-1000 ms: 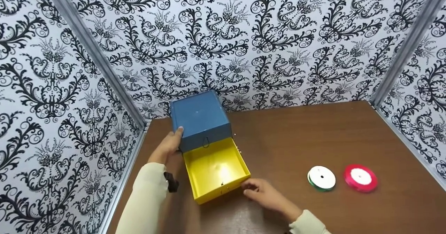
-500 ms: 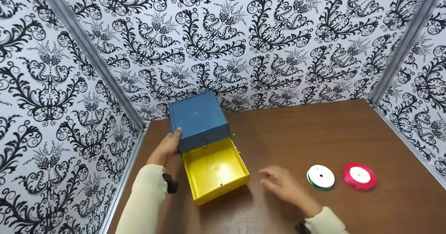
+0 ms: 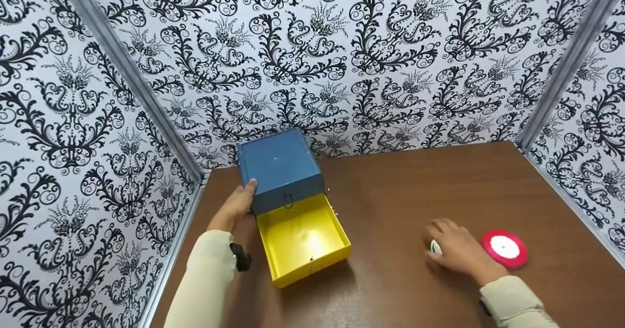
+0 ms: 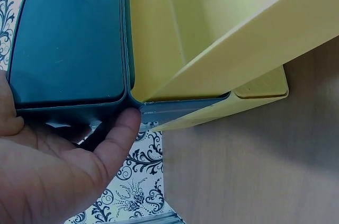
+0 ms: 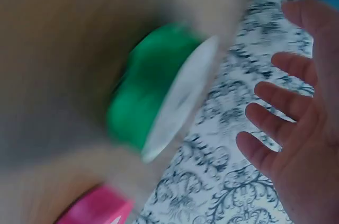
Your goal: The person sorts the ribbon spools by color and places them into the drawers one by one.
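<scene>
Gripping a blue plastic drawer box [image 3: 279, 164] near the back left corner of a brown wooden surface [image 3: 400, 186], a person's left hand [image 3: 237, 205] sets thumb on top and fingers at the side, seemingly to steady it with its yellow plastic drawer [image 3: 300, 237] pulled out toward the front edge. Nearer the right edge, the right hand [image 3: 457, 246] hovers at a round, white-faced green ribbon spool [image 5: 156, 78], fingers spread as if to span it; a red ribbon spool [image 3: 505, 248] lies just beside.
</scene>
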`<state>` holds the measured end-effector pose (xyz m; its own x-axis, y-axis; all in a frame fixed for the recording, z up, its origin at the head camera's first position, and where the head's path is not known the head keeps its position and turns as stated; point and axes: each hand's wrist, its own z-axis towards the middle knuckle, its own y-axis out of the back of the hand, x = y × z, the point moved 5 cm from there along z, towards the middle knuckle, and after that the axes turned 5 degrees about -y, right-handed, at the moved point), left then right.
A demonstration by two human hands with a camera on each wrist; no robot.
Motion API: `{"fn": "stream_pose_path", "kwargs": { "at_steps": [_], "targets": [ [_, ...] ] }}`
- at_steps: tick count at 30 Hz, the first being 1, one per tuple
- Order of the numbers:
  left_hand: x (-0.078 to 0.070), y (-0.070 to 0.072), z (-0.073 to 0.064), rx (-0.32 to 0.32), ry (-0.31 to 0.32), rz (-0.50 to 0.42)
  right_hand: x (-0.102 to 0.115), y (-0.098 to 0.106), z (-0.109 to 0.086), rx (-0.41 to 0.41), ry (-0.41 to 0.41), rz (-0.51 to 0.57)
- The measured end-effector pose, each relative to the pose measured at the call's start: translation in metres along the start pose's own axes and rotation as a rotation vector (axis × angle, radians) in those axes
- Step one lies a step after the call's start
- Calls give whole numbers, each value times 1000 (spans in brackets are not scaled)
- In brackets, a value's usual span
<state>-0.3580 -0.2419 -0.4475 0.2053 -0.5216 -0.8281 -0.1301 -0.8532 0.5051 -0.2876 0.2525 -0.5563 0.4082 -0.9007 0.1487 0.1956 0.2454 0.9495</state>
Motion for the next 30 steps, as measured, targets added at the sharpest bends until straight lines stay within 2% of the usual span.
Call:
{"fn": "stream_pose_path", "kwargs": {
  "at_steps": [5,9,12,16,21,30],
  "targets": [
    [-1,1,0,-6,0,-19,-21,-9,-12,132,-29,-5],
    [-1,0,0,-6,-1,-42,-33,-12,-17,173,-49,3],
    [0,0,-1,-13,1,-17,-39,-14,-19,190,-52,-6],
    [1,0,1,-21,3,1,-41,-14,-20,185,-36,-24],
    [2,-1,2,-25,13,-31,-39,-10,-17,162,2,-53],
    [1,-1,3,-49,-5,-3,-21,14,2,130,101,-110]
  ]
}}
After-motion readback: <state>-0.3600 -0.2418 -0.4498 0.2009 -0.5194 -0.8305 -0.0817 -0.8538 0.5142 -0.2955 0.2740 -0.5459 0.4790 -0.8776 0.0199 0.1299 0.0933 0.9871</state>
